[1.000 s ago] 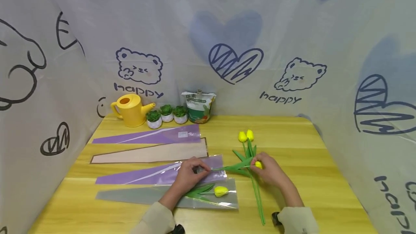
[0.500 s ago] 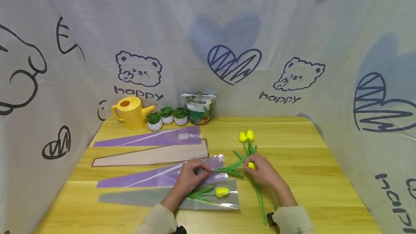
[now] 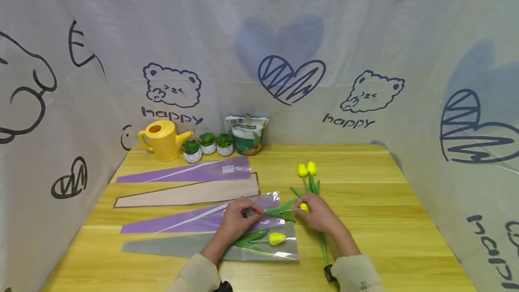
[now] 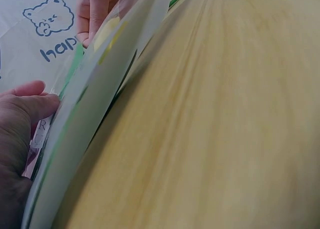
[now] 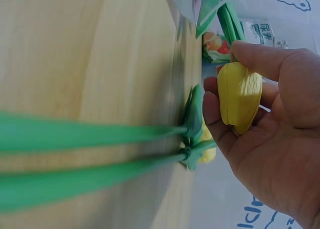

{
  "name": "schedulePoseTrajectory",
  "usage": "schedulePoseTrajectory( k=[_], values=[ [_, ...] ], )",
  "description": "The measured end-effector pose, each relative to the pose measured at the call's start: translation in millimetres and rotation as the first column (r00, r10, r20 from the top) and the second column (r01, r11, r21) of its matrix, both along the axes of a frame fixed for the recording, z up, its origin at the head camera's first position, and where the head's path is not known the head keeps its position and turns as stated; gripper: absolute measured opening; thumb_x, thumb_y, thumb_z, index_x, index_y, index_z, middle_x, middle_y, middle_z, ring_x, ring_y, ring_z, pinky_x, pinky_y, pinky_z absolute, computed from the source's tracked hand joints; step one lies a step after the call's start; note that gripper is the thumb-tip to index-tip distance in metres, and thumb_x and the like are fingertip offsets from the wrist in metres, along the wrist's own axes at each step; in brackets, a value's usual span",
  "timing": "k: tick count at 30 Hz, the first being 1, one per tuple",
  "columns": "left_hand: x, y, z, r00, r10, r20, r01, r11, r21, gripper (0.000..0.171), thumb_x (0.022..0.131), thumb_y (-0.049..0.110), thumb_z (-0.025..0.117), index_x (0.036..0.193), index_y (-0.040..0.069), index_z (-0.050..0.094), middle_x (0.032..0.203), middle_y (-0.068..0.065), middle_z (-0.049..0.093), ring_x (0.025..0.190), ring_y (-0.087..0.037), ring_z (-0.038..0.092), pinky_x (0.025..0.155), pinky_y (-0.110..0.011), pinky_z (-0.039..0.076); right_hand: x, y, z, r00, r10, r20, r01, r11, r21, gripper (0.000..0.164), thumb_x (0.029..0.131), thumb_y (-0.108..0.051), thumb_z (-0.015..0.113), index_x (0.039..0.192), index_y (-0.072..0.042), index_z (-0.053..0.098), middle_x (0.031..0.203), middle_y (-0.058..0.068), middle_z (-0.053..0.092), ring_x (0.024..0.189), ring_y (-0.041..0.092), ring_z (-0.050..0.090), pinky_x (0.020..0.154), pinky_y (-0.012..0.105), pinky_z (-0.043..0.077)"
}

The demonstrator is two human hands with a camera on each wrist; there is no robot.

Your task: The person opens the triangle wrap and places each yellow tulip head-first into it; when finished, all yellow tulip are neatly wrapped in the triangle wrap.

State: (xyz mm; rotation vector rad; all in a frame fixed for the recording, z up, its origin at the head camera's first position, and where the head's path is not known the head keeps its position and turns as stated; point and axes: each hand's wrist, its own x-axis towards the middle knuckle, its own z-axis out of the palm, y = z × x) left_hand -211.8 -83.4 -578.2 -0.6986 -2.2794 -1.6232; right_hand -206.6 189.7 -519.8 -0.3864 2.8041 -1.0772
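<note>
Yellow tulip [image 5: 239, 94]: was pinched just below its bloom by the fingers of the right hand [image 3: 318, 213], its leaves over the nearer purple sleeve [image 3: 178, 221]. Left hand [image 3: 237, 217]: thumb and finger pinched that sleeve; whether they also caught the stem could not be told.

The head view looks forward and down over the table [image 3: 365, 193], which both tilted wrist views share close up.

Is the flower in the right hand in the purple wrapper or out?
The yellow flower head is out, bare in the right hand, past the edge of the nearer purple wrapper. I can't tell about the bottom end.
</note>
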Motion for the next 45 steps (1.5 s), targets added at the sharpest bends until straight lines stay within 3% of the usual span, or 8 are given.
schedulePoseTrajectory(
  k=[12, 21, 45],
  values=[
    [-0.8, -0.4, -0.8, 0.999, -0.018, -0.026, 0.018, 1.0, -0.021, 0.011, 0.082, 0.004, 0.086, 0.085, 0.014, 0.081, 0.086, 0.006, 0.076, 0.08, -0.014, 0.065, 0.066, -0.025, 0.05, -2.0, -15.4, -1.4, 1.0, 0.02, -0.013, -0.02, 1.0, 0.001, 0.01, 0.097, -0.014, 0.073, 0.089, -0.018, 0.068, 0.112, 0.005, 0.069, 0.116, 0.032, 0.064, 0.106, 0.056, 0.049],
    [-0.4, 0.7, 0.4, 0.999, -0.012, -0.038, 0.011, 1.0, -0.017, 0.019, 0.08, 0.002, 0.088, 0.083, 0.019, 0.08, 0.085, 0.006, 0.075, 0.08, -0.013, 0.065, 0.067, -0.027, 0.05, -3.4, -24.8, -5.8, 0.999, 0.038, -0.027, -0.038, 0.999, 0.001, 0.008, 0.095, -0.016, 0.074, 0.089, -0.018, 0.069, 0.103, 0.001, 0.068, 0.107, 0.026, 0.064, 0.097, 0.052, 0.052],
    [1.3, 1.2, 2.0, 0.999, -0.029, -0.035, 0.029, 0.999, -0.018, 0.019, 0.08, 0.0, 0.087, 0.084, 0.018, 0.081, 0.084, 0.007, 0.075, 0.081, -0.009, 0.065, 0.071, -0.027, 0.052, -4.3, -36.1, -10.7, 1.0, 0.015, 0.004, -0.014, 0.999, -0.033, 0.008, 0.094, -0.015, 0.074, 0.087, -0.018, 0.07, 0.113, 0.008, 0.07, 0.116, 0.032, 0.063, 0.104, 0.055, 0.048]
  ],
)
